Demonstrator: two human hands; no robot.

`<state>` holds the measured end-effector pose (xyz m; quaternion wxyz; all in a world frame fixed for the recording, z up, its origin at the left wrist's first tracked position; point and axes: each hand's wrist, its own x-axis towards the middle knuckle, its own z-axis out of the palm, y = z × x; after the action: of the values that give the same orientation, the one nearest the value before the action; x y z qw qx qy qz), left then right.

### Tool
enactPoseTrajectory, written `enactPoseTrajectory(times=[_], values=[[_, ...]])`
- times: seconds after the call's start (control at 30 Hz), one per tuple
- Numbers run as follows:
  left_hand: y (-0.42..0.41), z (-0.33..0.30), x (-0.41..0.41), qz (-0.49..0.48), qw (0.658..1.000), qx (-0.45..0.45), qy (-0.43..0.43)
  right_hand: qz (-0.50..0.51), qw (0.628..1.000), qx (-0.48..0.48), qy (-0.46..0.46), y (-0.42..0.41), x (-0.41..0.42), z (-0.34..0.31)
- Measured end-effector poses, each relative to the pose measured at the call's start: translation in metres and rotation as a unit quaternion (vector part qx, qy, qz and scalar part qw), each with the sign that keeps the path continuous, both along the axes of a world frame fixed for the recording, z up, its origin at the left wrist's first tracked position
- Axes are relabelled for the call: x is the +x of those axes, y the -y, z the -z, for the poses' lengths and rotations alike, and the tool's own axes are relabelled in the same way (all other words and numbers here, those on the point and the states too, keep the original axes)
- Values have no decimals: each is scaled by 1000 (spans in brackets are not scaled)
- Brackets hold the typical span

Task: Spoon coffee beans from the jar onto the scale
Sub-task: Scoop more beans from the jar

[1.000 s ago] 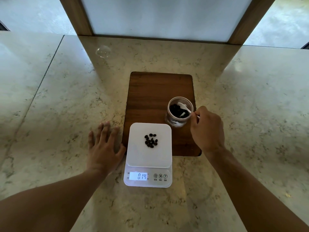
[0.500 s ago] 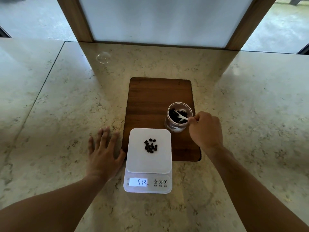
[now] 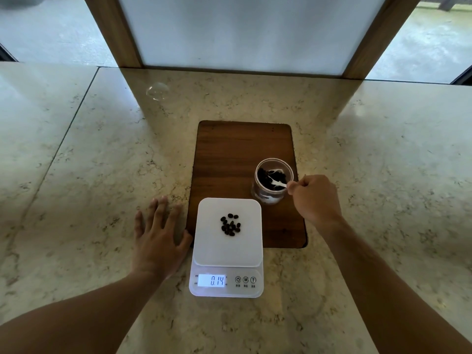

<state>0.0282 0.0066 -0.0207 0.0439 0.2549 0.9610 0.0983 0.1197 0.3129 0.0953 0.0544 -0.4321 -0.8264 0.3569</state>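
A clear jar (image 3: pixel 273 198) with dark coffee beans (image 3: pixel 265 178) in it stands on a wooden board (image 3: pixel 242 154). My right hand (image 3: pixel 315 199) pinches the handle of a small white spoon (image 3: pixel 277 183), whose bowl is down among the beans inside the jar. A white scale (image 3: pixel 227 254) sits at the board's front edge, reading 0.14, with a small heap of beans (image 3: pixel 230 224) on its platform. My left hand (image 3: pixel 158 238) lies flat on the counter, fingers spread, just left of the scale.
The marble counter (image 3: pixel 89 175) stretches wide on both sides. A small clear round object (image 3: pixel 157 91) lies at the back left. A wood-framed frosted panel (image 3: pixel 242 31) rises behind the board.
The spoon has dipped deeper into the beans in the jar and my right hand shifted slightly. The view tilted a little. My left hand and the scale reading stay the same.
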Motion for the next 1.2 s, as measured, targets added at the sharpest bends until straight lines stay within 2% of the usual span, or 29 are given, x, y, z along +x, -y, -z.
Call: enactPoseTrajectory(times=[0.23, 0.67, 1.2], values=[[1, 1, 0, 2, 1000, -3, 2, 24, 997, -77, -3, -5, 6, -2], [-1, -4, 1, -4, 1000, -1, 12, 64, 989, -136, -13, -4, 7, -1], [-3, -9, 2, -4, 1000, -15, 23, 42, 992, -118, -20, -10, 12, 5]])
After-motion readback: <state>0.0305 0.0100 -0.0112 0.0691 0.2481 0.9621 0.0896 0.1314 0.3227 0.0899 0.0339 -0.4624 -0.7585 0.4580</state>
